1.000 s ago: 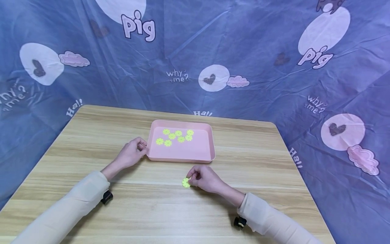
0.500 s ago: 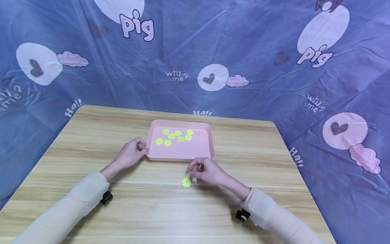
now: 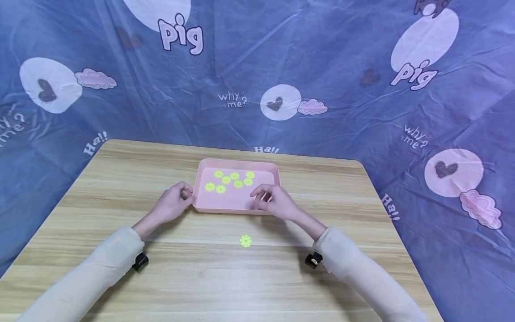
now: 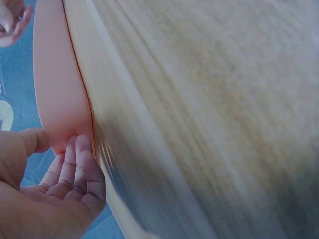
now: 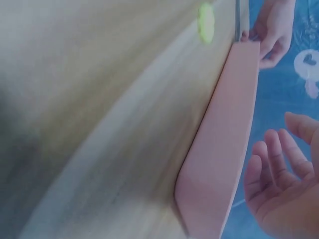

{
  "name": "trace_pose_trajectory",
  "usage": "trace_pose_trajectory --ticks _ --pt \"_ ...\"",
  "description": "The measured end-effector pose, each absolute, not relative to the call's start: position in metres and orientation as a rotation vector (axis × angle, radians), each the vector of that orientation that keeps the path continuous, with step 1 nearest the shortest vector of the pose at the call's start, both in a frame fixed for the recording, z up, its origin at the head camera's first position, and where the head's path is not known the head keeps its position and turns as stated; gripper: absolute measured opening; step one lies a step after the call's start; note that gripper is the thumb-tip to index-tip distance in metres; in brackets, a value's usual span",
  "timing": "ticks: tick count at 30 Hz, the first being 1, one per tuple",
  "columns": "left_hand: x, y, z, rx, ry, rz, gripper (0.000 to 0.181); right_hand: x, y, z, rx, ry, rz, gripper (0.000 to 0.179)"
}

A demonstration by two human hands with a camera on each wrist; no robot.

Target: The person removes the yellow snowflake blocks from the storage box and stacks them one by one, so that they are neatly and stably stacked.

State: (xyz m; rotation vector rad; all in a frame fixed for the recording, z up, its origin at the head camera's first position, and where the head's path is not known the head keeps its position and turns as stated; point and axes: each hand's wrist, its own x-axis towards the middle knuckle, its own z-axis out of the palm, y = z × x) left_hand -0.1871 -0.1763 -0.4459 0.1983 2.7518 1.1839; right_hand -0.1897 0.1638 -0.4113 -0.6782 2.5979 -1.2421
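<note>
On a light wood-grain desk (image 3: 181, 273), a pink rectangular tray with rounded corners and low walls (image 3: 229, 204) is placed toward the far edge, about midway between the far-left and far-right corners. Eight flat, yellow-green, flower-shaped discs (image 3: 221, 189) are carried on its floor, scattered over the left half and the middle; two of them, toward the far-right corner, are set so close that contact cannot be ruled out. A single yellow-green disc of the same flower shape (image 3: 246, 241) is seen flat on the desk, apart from the tray and in front of its near edge, slightly right of that edge's middle. The tray's left wall is grasped near the near-left corner by the left hand (image 3: 173, 202), the thumb being laid at the rim and the fingers against the outer face. The right hand (image 3: 277, 203) is held above the tray's near-right corner, which is partly hidden by it; its grip is released, with the fingers loosely bent and nothing held. Both forearms are covered by pale sleeves (image 3: 358, 270), and a small black device (image 3: 140, 261) is worn at each wrist. Behind the desk, a blue printed cloth (image 3: 245, 58) is hung.
</note>
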Motion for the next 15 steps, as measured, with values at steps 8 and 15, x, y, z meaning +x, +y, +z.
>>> trace_pose_trajectory --ticks 8,15 --pt "-0.187 -0.177 -0.445 0.194 2.750 1.184 0.023 -0.216 0.163 -0.421 -0.669 2.663 -1.264 0.021" --pt "-0.186 -0.177 -0.444 0.201 2.746 1.185 0.024 -0.235 0.161 -0.432 -0.588 2.699 -1.274 0.022"
